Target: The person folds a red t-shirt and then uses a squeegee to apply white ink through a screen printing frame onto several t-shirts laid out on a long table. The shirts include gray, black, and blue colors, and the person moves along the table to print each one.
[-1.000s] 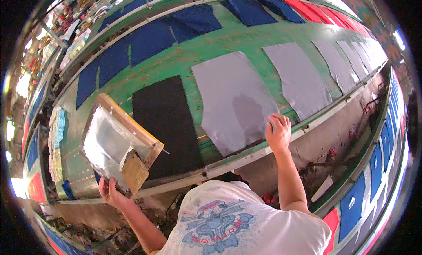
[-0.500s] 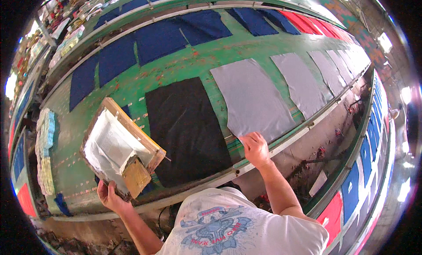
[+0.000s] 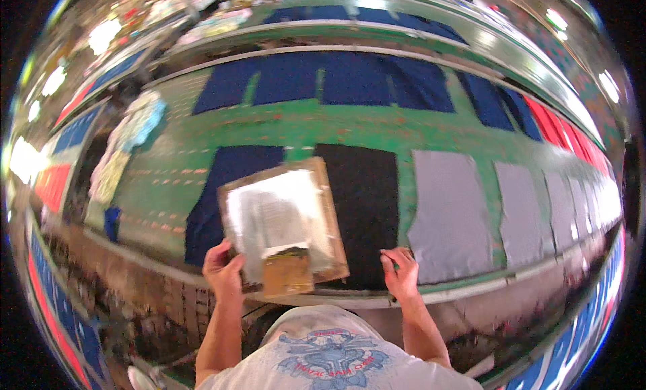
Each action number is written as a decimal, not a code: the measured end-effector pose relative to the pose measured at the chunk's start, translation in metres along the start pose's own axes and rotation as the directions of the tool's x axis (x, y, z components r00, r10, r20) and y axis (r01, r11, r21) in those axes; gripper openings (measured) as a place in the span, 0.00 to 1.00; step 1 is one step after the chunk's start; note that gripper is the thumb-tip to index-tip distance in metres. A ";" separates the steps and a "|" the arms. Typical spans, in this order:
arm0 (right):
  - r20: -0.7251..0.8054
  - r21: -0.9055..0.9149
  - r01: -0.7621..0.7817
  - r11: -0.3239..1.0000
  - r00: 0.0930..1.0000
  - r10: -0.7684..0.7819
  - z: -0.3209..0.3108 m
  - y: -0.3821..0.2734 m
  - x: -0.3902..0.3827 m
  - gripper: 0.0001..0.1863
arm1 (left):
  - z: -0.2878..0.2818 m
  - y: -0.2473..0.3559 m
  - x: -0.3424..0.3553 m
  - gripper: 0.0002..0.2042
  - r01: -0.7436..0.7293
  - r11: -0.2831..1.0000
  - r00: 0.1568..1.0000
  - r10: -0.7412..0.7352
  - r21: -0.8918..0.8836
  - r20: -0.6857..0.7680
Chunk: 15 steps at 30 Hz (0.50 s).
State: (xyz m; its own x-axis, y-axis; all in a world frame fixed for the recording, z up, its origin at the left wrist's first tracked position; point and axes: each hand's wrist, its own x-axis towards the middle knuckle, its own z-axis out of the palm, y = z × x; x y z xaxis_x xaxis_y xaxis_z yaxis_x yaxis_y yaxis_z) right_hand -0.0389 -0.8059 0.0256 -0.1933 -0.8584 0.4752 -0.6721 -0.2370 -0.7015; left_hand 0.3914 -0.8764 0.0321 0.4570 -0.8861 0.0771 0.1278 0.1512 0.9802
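Note:
My left hand point(image 3: 224, 272) grips the near left edge of a wood-framed printing screen point(image 3: 274, 200), its fingers closed round the frame. The screen is tilted, with pale mesh inside. A brown, flat squeegee-like block point(image 3: 288, 271) rests in it at the near side. Beneath and beside the screen lie a navy fabric piece point(image 3: 208, 218) and a black fabric piece point(image 3: 363, 208), both partly covered. Over the black piece's near right edge, my right hand point(image 3: 401, 274) has thumb and fingers pinched together; what is between them, if anything, does not show.
Grey fabric pieces point(image 3: 452, 218) run along the near right side of the long green table point(image 3: 269, 129). Navy pieces point(image 3: 353, 81) and red pieces point(image 3: 562, 131) line its far side. Crumpled pastel cloths point(image 3: 131, 141) lie at the left end. Another table point(image 3: 323, 33) stands beyond.
My view has turned left. My right hand has moved from the grey piece's near corner to the black piece. The screen, still in my left hand, has come closer to the black piece, partly overlapping it.

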 end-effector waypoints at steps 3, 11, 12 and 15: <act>0.165 0.527 -0.270 0.806 0.963 0.214 0.019 -0.002 -0.009 0.18 | 0.015 -0.003 -0.016 0.23 0.019 0.998 0.997 -0.014 -0.066 0.072; 0.357 0.813 -0.431 0.391 0.900 0.250 0.052 -0.026 -0.002 0.43 | 0.021 -0.008 -0.011 0.21 0.087 0.978 0.986 -0.057 -0.190 0.155; 0.391 0.813 -0.463 0.354 0.884 0.258 0.052 -0.028 0.003 0.45 | 0.020 -0.005 -0.009 0.21 0.062 0.985 0.987 -0.036 -0.164 0.157; 0.376 0.809 -0.444 0.385 0.894 0.241 0.056 -0.049 0.020 0.46 | 0.013 0.007 -0.001 0.20 0.086 0.988 0.986 -0.066 -0.126 0.156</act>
State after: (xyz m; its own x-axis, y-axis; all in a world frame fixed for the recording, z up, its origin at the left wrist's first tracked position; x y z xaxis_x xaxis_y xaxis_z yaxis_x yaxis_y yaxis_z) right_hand 0.0301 -0.8372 0.0397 -0.0661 -0.9962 0.0558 0.4053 -0.0779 -0.9109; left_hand 0.3797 -0.8799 0.0410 0.3048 -0.9516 0.0400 0.2761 0.1285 0.9525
